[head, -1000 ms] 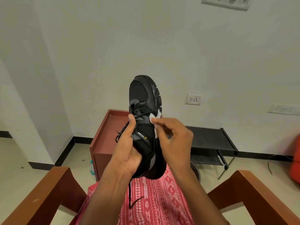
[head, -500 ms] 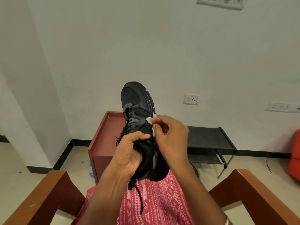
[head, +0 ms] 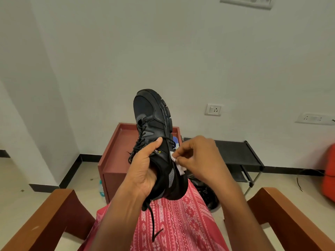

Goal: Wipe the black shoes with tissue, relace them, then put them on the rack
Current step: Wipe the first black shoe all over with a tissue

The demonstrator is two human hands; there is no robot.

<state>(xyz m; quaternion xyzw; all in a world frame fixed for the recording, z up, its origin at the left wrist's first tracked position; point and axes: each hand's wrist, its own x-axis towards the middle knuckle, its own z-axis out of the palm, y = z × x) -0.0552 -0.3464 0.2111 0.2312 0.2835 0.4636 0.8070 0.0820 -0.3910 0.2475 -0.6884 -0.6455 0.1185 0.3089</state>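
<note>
the black rack [head: 237, 154] by the wall holds no shoe yet. the black shoe [head: 155, 142] is gripped toe-up over the lap by the left hand [head: 143, 171], laces loose; the right hand [head: 197, 156] pinches tissue [head: 179, 166] against its side: wiping underway, relacing and racking remain.

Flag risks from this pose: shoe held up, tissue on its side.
1. The tissue is a small wad pinched in the right hand; it may tear or slip.
2. The loose lace dangles over the lap and could snag.
3. Only the left hand holds the black shoe; wiping pressure could twist it free.
</note>
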